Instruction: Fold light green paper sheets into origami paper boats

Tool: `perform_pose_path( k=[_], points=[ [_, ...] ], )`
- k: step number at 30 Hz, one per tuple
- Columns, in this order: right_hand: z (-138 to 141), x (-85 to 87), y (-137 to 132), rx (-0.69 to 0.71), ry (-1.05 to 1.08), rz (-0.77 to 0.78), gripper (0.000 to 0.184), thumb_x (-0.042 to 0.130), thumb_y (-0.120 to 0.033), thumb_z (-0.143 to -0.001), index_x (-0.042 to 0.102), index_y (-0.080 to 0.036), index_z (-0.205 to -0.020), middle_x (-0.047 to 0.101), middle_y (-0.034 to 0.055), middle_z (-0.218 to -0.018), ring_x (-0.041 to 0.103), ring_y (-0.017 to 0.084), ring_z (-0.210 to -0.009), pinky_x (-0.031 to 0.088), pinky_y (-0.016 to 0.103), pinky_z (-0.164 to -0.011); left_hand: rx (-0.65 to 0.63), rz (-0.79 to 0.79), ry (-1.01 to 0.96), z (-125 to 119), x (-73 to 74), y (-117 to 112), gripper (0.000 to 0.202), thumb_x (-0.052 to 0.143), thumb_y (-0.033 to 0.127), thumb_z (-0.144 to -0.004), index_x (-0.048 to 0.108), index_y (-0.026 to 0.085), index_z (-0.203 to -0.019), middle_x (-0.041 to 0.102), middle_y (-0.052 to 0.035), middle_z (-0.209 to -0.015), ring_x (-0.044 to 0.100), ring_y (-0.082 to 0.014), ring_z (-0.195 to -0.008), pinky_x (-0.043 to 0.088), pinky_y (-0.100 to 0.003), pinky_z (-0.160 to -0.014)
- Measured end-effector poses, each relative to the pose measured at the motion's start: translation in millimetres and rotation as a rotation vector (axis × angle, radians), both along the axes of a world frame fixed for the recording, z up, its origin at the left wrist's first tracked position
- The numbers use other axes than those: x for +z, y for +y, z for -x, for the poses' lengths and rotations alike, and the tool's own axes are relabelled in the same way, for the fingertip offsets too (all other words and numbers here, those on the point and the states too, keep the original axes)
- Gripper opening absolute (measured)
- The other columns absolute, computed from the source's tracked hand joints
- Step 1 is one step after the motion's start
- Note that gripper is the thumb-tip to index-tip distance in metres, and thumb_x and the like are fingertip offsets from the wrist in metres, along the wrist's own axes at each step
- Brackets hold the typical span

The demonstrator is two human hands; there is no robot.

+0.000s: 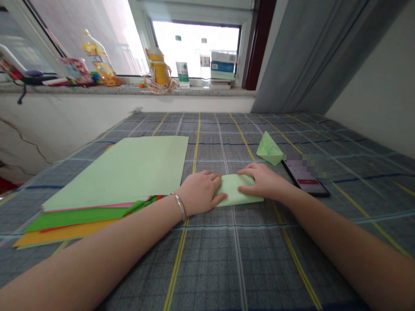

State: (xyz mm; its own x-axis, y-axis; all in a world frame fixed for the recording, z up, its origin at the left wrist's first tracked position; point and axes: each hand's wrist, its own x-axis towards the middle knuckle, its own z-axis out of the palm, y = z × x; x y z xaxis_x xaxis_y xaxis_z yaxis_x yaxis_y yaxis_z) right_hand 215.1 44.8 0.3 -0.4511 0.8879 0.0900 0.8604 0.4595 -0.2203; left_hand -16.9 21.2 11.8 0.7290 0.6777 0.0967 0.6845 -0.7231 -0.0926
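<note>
A folded piece of pale green paper [235, 190] lies flat on the plaid cloth, directly in front of me. My left hand [201, 192] presses on its left end, with a silver bangle [180, 207] on the wrist. My right hand [262, 181] holds down its right end, fingertips on the top edge. Just beyond my right hand sits a folded pale green paper shape [269, 149], pointed and standing off the cloth. To the left of my left hand lies a stack of coloured paper sheets [119, 172], pale green on top.
A smartphone [306, 177] lies beyond my right wrist, its screen lit and partly blurred. A grey plaid cloth [207, 259] covers the surface. At the back, a window sill [129, 90] holds bottles, boxes and other small items. A grey curtain [301, 52] hangs at right.
</note>
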Motion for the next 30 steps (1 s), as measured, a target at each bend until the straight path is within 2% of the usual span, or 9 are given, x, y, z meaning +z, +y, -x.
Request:
perform_pose_path(
  k=[3,6,9,15,18,26,30],
  points=[
    [11.6,-0.3,-12.7,0.044,-0.056,-0.112,0.056,0.056,-0.051,-0.08,0.061,-0.014,-0.122,0.056,0.0141,-0.128,0.049,0.031,-0.118,0.036,0.045,-0.102,0.012,-0.017,-0.014,-1.7,-3.1,-4.0,0.048,0.037,0.049,-0.093,0.058,0.012,-0.114,0.064,-0.012,-0.11,0.058,-0.0263,-0.1,0.047,-0.04,-0.086],
    [20.7,1.0,-25.1,0.163,-0.047,-0.121,0.056,0.045,-0.051,-0.088,0.056,-0.012,-0.127,0.056,0.0134,-0.13,0.05,0.027,-0.118,0.038,0.042,-0.102,0.022,-0.028,-0.022,-2.8,-5.6,-6.0,0.046,0.035,0.047,-0.095,0.055,0.014,-0.118,0.063,-0.01,-0.112,0.057,-0.0256,-0.096,0.048,-0.039,-0.083],
    [25.8,-1.0,-33.1,0.25,-0.05,-0.137,0.059,0.041,-0.053,-0.089,0.051,-0.013,-0.132,0.054,0.0122,-0.135,0.048,0.027,-0.123,0.036,0.042,-0.104,0.023,-0.037,-0.02,-3.7,-7.9,-6.2,0.046,0.034,0.045,-0.095,0.054,0.013,-0.121,0.061,-0.0096,-0.116,0.056,-0.0258,-0.095,0.047,-0.04,-0.082],
    [24.8,-16.5,-32.5,0.213,-0.077,-0.054,0.068,0.028,-0.056,-0.092,0.034,-0.014,-0.145,0.034,0.0119,-0.15,0.027,0.029,-0.139,0.023,0.049,-0.113,0.005,-0.062,-0.039,-4.3,-11.2,-5.0,0.046,0.036,0.044,-0.094,0.054,0.011,-0.122,0.061,-0.012,-0.113,0.053,-0.0261,-0.097,0.045,-0.04,-0.084],
    [22.4,-21.5,-29.8,0.216,-0.071,-0.018,0.07,0.027,-0.058,-0.092,0.029,-0.015,-0.147,0.027,0.0109,-0.153,0.02,0.029,-0.142,0.019,0.05,-0.114,-0.001,-0.086,-0.047,-4.1,-13.0,-5.3,0.047,0.038,0.045,-0.094,0.054,0.011,-0.122,0.061,-0.0124,-0.112,0.053,-0.0256,-0.096,0.044,-0.039,-0.084],
    [18.6,-20.2,-26.0,0.247,-0.069,0.046,0.09,0.036,-0.073,-0.082,0.024,-0.014,-0.149,0.02,0.012,-0.155,0.014,0.03,-0.143,0.014,0.048,-0.116,-0.031,-0.104,-0.019,1.0,-21.5,-3.6,0.063,0.033,0.057,-0.093,0.047,0.006,-0.129,0.056,-0.0143,-0.122,0.049,-0.028,-0.104,0.038,-0.041,-0.091],
    [17.7,-20.5,-25.0,0.244,-0.067,0.065,0.085,0.031,-0.07,-0.085,0.022,-0.016,-0.149,0.018,0.0102,-0.156,0.012,0.029,-0.143,0.011,0.048,-0.116,-0.042,-0.111,-0.024,3.2,-22.6,-2.6,0.072,0.028,0.063,-0.091,0.046,0.006,-0.131,0.055,-0.0153,-0.125,0.049,-0.0292,-0.107,0.036,-0.042,-0.094]
  ],
)
